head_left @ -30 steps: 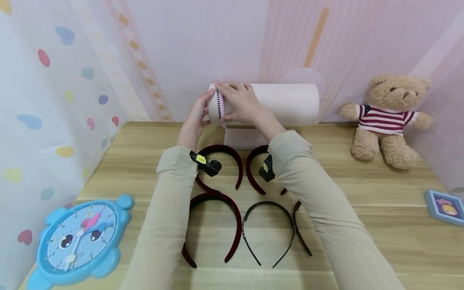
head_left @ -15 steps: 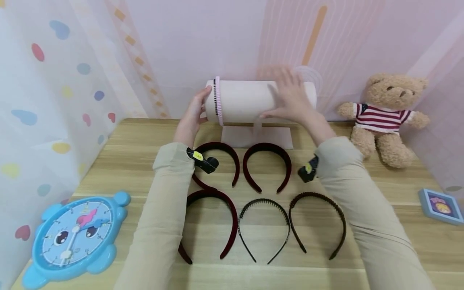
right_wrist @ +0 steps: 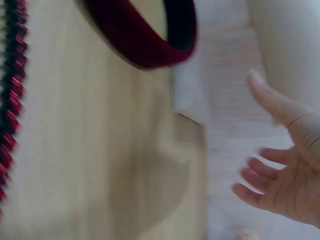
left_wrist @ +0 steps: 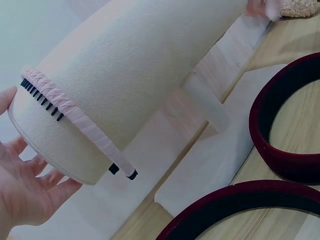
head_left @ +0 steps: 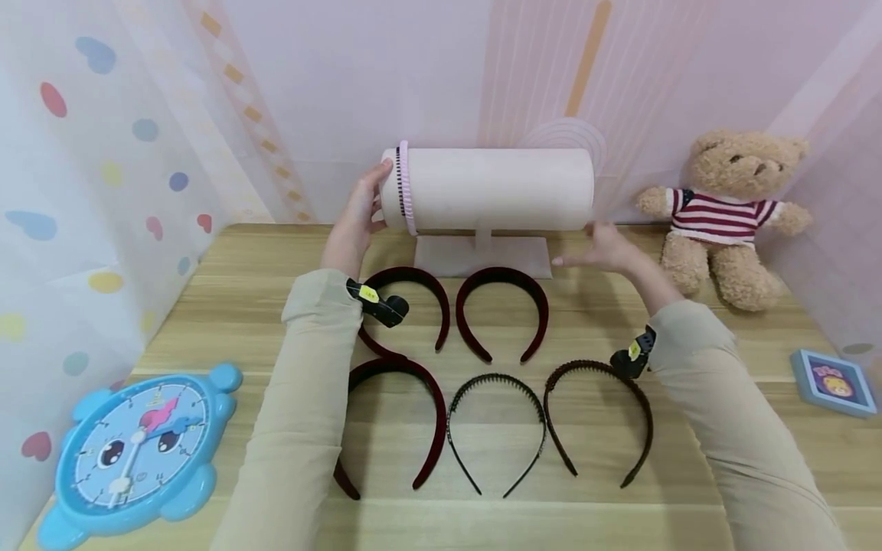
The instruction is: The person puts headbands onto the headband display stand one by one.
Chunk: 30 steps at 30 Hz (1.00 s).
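Observation:
A pale headband stand has a long horizontal cylinder on a short post and a flat base. My left hand holds the cylinder's left end, thumb near the upper rim and fingers at the end face. Close beside that hand, a pink-wrapped headband with black teeth sits around the cylinder. My right hand is apart from everything, below the cylinder's right end, its fingers spread. In the right wrist view, thumb and fingers hold nothing. Nearest it on the table is a dark red velvet headband.
More headbands lie in front: two velvet ones, a thin toothed black headband and a dark braided headband. A blue toy clock lies left. A teddy bear sits at back right, near a blue-framed picture.
My right hand has left the pink headband, swept right along the cylinder and dropped below its right end. The left hand stays at the left end. The head view has shifted slightly.

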Each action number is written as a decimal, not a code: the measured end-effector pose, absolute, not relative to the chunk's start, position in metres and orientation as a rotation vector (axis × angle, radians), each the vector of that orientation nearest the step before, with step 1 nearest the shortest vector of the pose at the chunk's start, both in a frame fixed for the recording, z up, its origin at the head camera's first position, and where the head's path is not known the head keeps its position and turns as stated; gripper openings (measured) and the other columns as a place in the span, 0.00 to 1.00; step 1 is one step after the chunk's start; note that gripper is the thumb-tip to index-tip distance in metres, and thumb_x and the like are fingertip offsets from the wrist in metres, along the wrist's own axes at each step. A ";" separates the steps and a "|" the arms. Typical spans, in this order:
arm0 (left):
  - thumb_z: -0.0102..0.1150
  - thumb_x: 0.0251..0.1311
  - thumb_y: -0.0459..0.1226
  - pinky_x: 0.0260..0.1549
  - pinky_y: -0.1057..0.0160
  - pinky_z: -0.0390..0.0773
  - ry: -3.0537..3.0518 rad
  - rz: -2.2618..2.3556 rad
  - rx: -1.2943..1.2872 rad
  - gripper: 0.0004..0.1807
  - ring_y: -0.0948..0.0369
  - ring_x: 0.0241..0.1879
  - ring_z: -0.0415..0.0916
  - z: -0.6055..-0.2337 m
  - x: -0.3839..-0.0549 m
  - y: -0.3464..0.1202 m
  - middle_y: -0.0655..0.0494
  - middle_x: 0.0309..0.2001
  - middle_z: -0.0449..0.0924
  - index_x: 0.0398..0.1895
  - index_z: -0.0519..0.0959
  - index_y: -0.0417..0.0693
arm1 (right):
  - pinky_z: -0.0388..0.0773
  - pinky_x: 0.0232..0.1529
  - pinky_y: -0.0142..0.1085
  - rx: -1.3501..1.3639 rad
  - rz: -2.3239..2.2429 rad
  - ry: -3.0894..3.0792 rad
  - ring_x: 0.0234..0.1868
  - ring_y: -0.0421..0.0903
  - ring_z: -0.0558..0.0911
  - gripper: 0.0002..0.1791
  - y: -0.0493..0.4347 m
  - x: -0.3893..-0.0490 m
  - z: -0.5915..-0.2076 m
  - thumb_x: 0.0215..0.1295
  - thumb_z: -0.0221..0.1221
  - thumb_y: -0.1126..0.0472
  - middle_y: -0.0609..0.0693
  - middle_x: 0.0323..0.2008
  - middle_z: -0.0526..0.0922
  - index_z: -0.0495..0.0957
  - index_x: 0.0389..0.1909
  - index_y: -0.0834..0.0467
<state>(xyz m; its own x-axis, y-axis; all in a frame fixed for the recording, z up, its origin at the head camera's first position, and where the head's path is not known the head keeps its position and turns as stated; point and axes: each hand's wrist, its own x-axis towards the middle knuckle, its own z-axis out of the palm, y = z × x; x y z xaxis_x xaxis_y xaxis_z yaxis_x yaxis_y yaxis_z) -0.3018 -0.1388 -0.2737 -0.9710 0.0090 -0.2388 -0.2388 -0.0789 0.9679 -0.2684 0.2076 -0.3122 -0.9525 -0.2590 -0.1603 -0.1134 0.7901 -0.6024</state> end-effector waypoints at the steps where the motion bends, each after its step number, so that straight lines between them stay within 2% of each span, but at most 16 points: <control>1: 0.45 0.59 0.58 0.64 0.52 0.54 2.013 2.172 -0.251 0.33 0.57 0.67 0.49 -0.274 -0.301 -0.139 0.60 0.71 0.49 0.67 0.56 0.65 | 0.60 0.62 0.54 -0.316 -0.863 2.700 0.62 0.67 0.62 0.44 0.205 -0.268 -0.318 0.56 0.62 0.53 0.74 0.60 0.60 0.52 0.63 0.76; 6: 0.47 0.57 0.59 0.64 0.52 0.53 2.027 2.166 -0.240 0.33 0.57 0.67 0.49 -0.275 -0.297 -0.141 0.61 0.71 0.49 0.66 0.58 0.66 | 0.71 0.53 0.47 -0.471 -0.717 2.596 0.52 0.59 0.74 0.32 0.183 -0.266 -0.339 0.60 0.58 0.53 0.68 0.50 0.74 0.67 0.56 0.73; 11: 0.50 0.55 0.60 0.64 0.52 0.53 1.995 2.191 -0.253 0.32 0.58 0.67 0.50 -0.275 -0.300 -0.141 0.63 0.70 0.51 0.64 0.61 0.68 | 0.71 0.52 0.47 -0.513 -0.674 2.590 0.53 0.59 0.73 0.28 0.163 -0.266 -0.347 0.60 0.58 0.57 0.68 0.52 0.73 0.66 0.55 0.72; 15: 0.49 0.57 0.59 0.63 0.53 0.55 2.001 2.176 -0.254 0.32 0.58 0.66 0.51 -0.274 -0.300 -0.138 0.62 0.70 0.51 0.64 0.60 0.65 | 0.73 0.51 0.47 -0.548 -0.619 2.570 0.54 0.61 0.72 0.26 0.165 -0.265 -0.347 0.62 0.54 0.62 0.71 0.54 0.70 0.64 0.57 0.74; 18: 0.46 0.59 0.58 0.63 0.53 0.55 2.004 2.154 -0.236 0.32 0.58 0.67 0.50 -0.273 -0.299 -0.136 0.62 0.71 0.49 0.66 0.58 0.64 | 0.78 0.43 0.43 -0.478 -0.673 2.461 0.48 0.58 0.77 0.27 0.178 -0.265 -0.339 0.64 0.48 0.63 0.72 0.52 0.71 0.60 0.60 0.76; 21: 0.46 0.59 0.58 0.63 0.53 0.55 1.992 2.159 -0.240 0.32 0.58 0.67 0.50 -0.273 -0.300 -0.134 0.61 0.71 0.49 0.66 0.57 0.64 | 0.81 0.37 0.39 -0.305 -0.812 2.338 0.37 0.49 0.80 0.27 0.200 -0.265 -0.325 0.66 0.45 0.62 0.68 0.46 0.74 0.57 0.61 0.76; 23: 0.47 0.58 0.57 0.63 0.53 0.55 1.991 2.157 -0.242 0.33 0.58 0.68 0.49 -0.274 -0.300 -0.134 0.61 0.72 0.48 0.67 0.57 0.64 | 0.80 0.39 0.38 -0.187 -0.919 2.278 0.34 0.44 0.80 0.29 0.218 -0.265 -0.314 0.66 0.47 0.59 0.61 0.42 0.75 0.57 0.61 0.75; 28: 0.49 0.57 0.59 0.63 0.54 0.56 1.993 2.162 -0.265 0.34 0.58 0.68 0.49 -0.276 -0.299 -0.132 0.62 0.71 0.48 0.66 0.57 0.66 | 0.78 0.46 0.41 -0.024 -1.032 2.258 0.38 0.41 0.80 0.38 0.262 -0.265 -0.292 0.65 0.52 0.51 0.55 0.48 0.76 0.52 0.65 0.73; 30: 0.50 0.56 0.59 0.63 0.54 0.56 1.987 2.172 -0.274 0.34 0.58 0.67 0.50 -0.277 -0.300 -0.132 0.62 0.71 0.50 0.66 0.58 0.66 | 0.77 0.48 0.41 0.008 -1.043 2.274 0.39 0.39 0.80 0.42 0.274 -0.265 -0.286 0.63 0.54 0.48 0.51 0.47 0.77 0.48 0.66 0.72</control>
<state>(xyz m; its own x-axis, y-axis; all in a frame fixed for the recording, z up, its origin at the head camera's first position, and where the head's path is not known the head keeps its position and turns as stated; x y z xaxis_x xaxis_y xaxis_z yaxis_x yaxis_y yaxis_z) -0.3003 -0.1321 -0.2773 -0.9659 0.0116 -0.2587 -0.2588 -0.0872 0.9620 -0.2654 0.2743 -0.2863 -0.8019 -0.2438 -0.5454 0.2543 0.6867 -0.6810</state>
